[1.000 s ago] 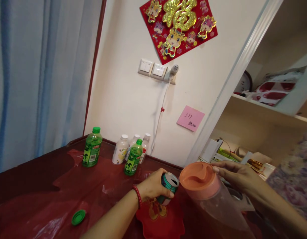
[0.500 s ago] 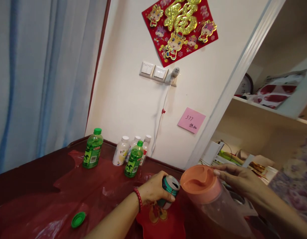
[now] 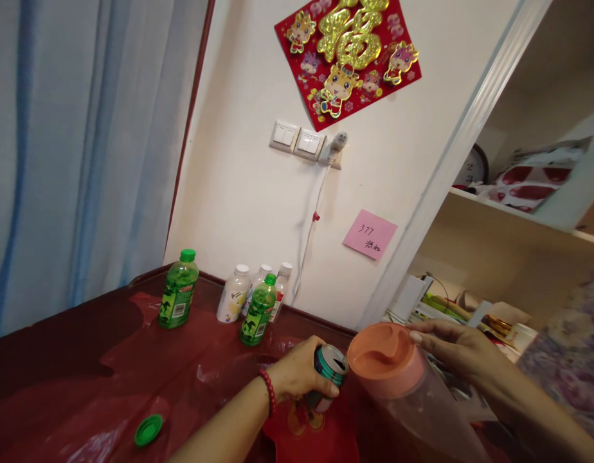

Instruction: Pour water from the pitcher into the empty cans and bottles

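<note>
My left hand [image 3: 304,372], with a red bead bracelet on its wrist, is wrapped round an opened drink can [image 3: 330,368] with teal and dark bands. The can leans, its opening facing up and toward the right. Close beside its top is the orange lid [image 3: 381,354] of a clear plastic pitcher [image 3: 429,415], which is tilted toward the can. My right hand [image 3: 454,350] grips the pitcher at the lid's right edge; some of its fingers are hidden behind. Below the can lies a red tray [image 3: 321,444] with a gold pattern.
Two green bottles [image 3: 179,292] and several white-capped bottles [image 3: 233,296] stand at the table's back, near the wall. A loose green cap [image 3: 148,429] lies at the front left on the red plastic table cover [image 3: 195,405]. A white cord [image 3: 309,238] hangs from the wall socket. Shelves [image 3: 523,218] are at right.
The pitcher and my right hand have shifted very slightly left. My left hand keeps its hold on the can, nearly still.
</note>
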Demonstrator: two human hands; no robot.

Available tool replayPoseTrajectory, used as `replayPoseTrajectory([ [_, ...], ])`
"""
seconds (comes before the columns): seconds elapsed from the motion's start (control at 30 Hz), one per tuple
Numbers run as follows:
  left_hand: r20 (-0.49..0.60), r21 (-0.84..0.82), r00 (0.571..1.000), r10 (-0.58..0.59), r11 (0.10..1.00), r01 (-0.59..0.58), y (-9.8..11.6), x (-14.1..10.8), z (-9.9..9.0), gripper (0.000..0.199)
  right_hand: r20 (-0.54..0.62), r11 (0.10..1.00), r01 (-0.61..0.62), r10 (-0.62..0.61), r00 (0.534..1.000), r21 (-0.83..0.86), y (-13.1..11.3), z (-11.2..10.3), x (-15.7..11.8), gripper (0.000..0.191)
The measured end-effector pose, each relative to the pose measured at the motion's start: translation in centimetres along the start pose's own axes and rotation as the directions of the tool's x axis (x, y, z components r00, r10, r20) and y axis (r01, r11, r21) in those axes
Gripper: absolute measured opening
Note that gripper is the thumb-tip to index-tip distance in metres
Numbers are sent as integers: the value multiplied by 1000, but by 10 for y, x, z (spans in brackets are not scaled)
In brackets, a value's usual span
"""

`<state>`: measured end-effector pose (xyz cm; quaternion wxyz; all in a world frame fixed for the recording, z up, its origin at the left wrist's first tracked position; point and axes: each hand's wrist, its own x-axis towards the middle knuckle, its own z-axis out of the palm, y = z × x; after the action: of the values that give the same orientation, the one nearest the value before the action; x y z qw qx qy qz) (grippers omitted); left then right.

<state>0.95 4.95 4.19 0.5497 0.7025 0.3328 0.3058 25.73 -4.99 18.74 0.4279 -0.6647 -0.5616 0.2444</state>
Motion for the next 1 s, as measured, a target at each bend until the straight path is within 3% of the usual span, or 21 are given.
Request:
replayPoseTrajectory([
  [0.5,19,-35,1000,-1,999,2,-1,0,-2,69,31,999,-24,25,999,-45,-10,0,-1,56],
  [0.77,27,-49,1000,-11,999,13,-2,1,-3,72,69,1000,23,-24,997,13,-3,-3,3,48],
  [1.0,32,-72,999,-11,997,13,2,-1,-3,71,83,999,9,-5,997,-42,-4,-6,4,48],
])
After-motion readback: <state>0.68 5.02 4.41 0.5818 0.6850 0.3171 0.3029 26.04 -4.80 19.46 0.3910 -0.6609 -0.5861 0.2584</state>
